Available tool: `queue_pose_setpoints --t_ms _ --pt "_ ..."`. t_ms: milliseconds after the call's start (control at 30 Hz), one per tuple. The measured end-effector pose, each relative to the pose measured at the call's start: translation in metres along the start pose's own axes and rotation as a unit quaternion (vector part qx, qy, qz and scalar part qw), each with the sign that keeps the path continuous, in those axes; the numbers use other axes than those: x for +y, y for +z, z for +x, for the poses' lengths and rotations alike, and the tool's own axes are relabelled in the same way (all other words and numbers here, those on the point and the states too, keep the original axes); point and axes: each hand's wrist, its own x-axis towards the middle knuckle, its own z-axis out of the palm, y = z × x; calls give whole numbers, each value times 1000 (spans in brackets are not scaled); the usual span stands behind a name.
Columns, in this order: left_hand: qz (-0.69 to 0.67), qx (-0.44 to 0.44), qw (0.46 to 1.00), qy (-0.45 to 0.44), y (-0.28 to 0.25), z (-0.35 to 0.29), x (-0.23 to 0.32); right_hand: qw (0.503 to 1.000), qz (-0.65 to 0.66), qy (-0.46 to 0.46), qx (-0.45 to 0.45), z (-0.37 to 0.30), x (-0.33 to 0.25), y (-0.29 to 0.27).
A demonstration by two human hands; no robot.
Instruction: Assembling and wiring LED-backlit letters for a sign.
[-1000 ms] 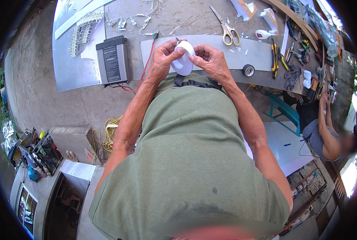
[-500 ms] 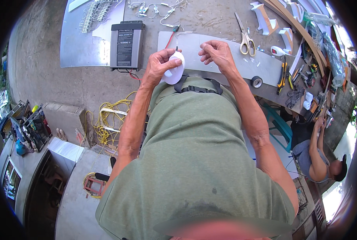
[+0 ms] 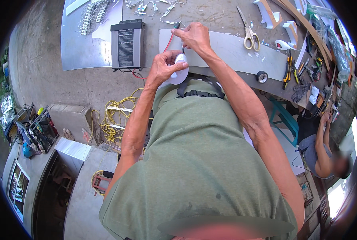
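My left hand (image 3: pixel 162 68) grips a white, rounded plastic piece (image 3: pixel 180 76) at the near edge of the table, with the thumb pressed on its face. Just above that piece, my right hand (image 3: pixel 196 37) is pinched round a thin wire (image 3: pixel 183 50) standing up from its top. The fingertips partly hide the wire. Close by on the left, a dark green clip (image 3: pixel 176 25) on a red lead (image 3: pixel 169 42) lies beside the right hand's fingers. Under both hands is a long grey sheet (image 3: pixel 230 50).
A boxy grey power supply (image 3: pixel 127 45) stands to the left. Scissors (image 3: pixel 249 34), black tape (image 3: pixel 261 77), a cutter (image 3: pixel 287 71) and curved white pieces (image 3: pixel 269 15) lie to the right. Wired modules (image 3: pixel 154 7) sit at the back. A co-worker (image 3: pixel 316 148) is at far right.
My right hand has moved left to the wire above the white piece. My left hand keeps its hold on the piece. The view has shifted slightly.
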Motion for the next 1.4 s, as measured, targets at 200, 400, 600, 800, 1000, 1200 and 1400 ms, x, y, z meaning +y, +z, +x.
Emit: queue_pose_setpoints --t_ms 200,400,600,800,1000,1200,1400 --pt "28 -2 999 19 8 4 10 936 350 3 43 -10 30 -3" --pt "-12 24 997 71 10 12 8 859 505 -78 -23 -41 58 -49" --pt "-49 28 996 76 26 34 13 776 627 -70 2 -43 67 -71" --pt "64 63 993 72 45 61 17 882 460 -75 66 -26 72 -91" --pt "95 99 990 40 55 70 12 949 295 -47 97 -8 76 -80" --pt "220 126 965 72 61 66 22 979 143 -47 135 20 50 -64" --pt "304 118 944 54 51 67 34 976 189 -48 98 45 51 -54"
